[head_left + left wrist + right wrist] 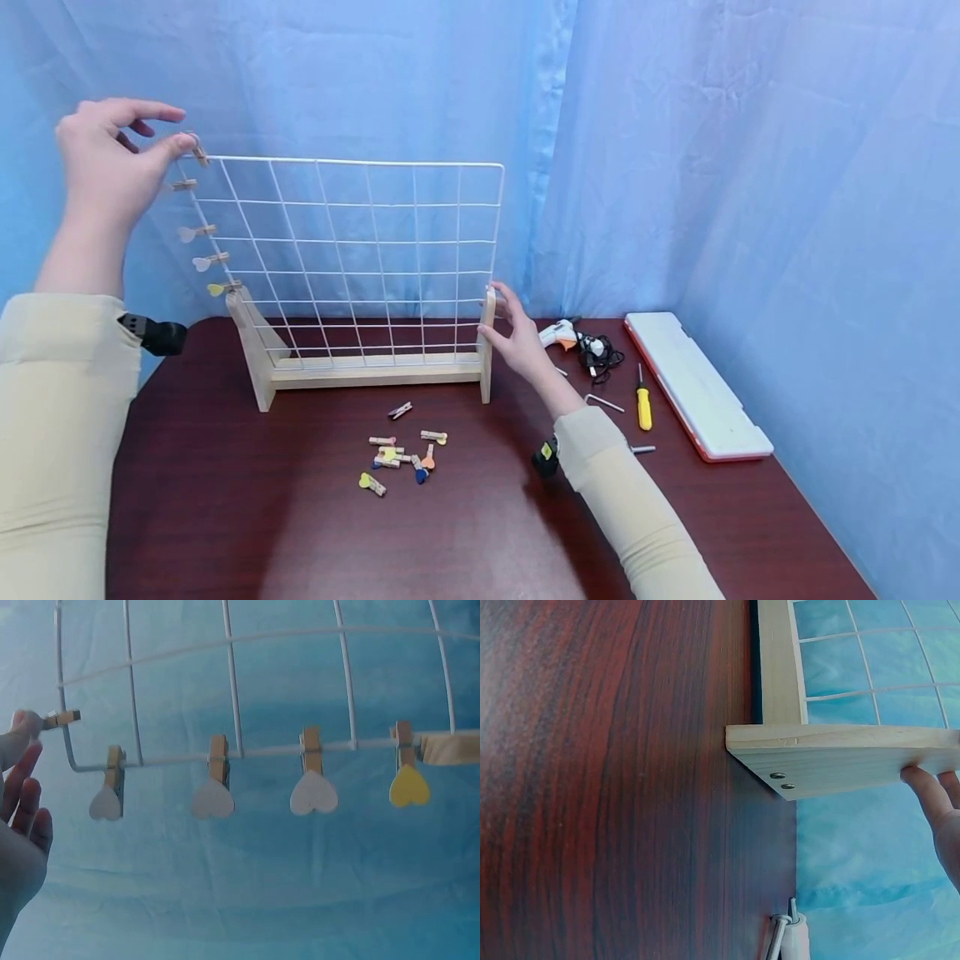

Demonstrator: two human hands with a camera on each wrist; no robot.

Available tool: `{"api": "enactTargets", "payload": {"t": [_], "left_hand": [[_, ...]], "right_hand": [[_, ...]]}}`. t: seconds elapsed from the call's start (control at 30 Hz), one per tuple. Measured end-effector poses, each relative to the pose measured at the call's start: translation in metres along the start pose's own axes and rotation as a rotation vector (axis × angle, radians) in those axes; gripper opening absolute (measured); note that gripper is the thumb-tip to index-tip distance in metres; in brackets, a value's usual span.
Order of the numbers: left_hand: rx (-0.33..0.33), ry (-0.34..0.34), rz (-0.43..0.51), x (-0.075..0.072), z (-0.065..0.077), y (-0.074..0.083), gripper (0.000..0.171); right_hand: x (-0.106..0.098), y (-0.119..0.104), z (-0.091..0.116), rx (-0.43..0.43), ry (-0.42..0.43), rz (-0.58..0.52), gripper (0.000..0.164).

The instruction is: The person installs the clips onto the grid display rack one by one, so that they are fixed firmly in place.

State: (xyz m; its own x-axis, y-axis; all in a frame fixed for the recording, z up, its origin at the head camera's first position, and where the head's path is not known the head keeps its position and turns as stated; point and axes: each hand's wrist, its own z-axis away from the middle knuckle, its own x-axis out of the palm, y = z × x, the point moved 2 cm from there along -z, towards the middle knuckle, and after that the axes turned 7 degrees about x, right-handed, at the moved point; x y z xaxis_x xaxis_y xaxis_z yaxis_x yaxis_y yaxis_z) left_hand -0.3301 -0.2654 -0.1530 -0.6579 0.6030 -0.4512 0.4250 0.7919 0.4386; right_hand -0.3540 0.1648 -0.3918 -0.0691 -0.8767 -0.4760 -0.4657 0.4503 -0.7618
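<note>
A white wire grid [367, 242] stands upright in a wooden stand [375, 377]. At its top left corner is my left hand [112, 162], its thumb at a small wooden clothespin [64, 718] clipped on the top wire. The index finger stretches out above, apart from the thumb in the head view. Several clothespins line the grid's left side: some with white hearts [313, 793], one with a yellow heart [409, 786]. My right hand [517, 337] holds the stand's right upright [840, 754], thumb in front; its other fingers are partly hidden.
Several loose clothespins [390, 454] with coloured hearts lie on the dark table [315, 533] before the stand. To the right are a white glue gun [558, 335], a black cord [600, 357], hex keys [604, 403], a yellow screwdriver [643, 407] and a white-lidded case [697, 387].
</note>
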Motion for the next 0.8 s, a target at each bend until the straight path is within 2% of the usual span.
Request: {"api": "enactTargets", "payload": {"t": [0.1,0.2,0.27,0.3,0.37,0.5,0.63,0.8], "left_hand": [[0.091,0.092,-0.026,0.004,0.010,0.009,0.034],[0.267,0.165,-0.002,0.016,0.029,0.020,0.026],[0.376,0.148,0.017,0.028,0.046,0.026,0.022],[0.419,0.116,0.021,0.036,0.057,0.028,0.021],[0.466,0.021,0.043,0.052,0.078,0.028,0.021],[0.457,-0.221,0.090,0.088,0.128,0.024,0.025],[0.442,-0.434,0.137,0.119,0.178,0.020,0.027],[0.428,-0.805,0.213,0.144,0.236,0.021,0.023]], "right_hand": [[0.000,-0.001,0.000,-0.004,-0.003,-0.005,0.069],[0.001,-0.001,0.000,-0.012,-0.009,-0.008,0.067],[0.001,-0.002,0.000,-0.011,-0.010,-0.008,0.067],[0.001,-0.002,0.000,-0.011,-0.010,-0.009,0.067],[0.001,-0.002,0.000,-0.008,-0.008,-0.008,0.067],[0.000,-0.001,0.000,-0.002,-0.007,-0.012,0.068],[-0.002,-0.006,0.002,0.002,-0.013,-0.027,0.068],[-0.007,-0.025,0.009,-0.011,-0.020,-0.057,0.066]]}}
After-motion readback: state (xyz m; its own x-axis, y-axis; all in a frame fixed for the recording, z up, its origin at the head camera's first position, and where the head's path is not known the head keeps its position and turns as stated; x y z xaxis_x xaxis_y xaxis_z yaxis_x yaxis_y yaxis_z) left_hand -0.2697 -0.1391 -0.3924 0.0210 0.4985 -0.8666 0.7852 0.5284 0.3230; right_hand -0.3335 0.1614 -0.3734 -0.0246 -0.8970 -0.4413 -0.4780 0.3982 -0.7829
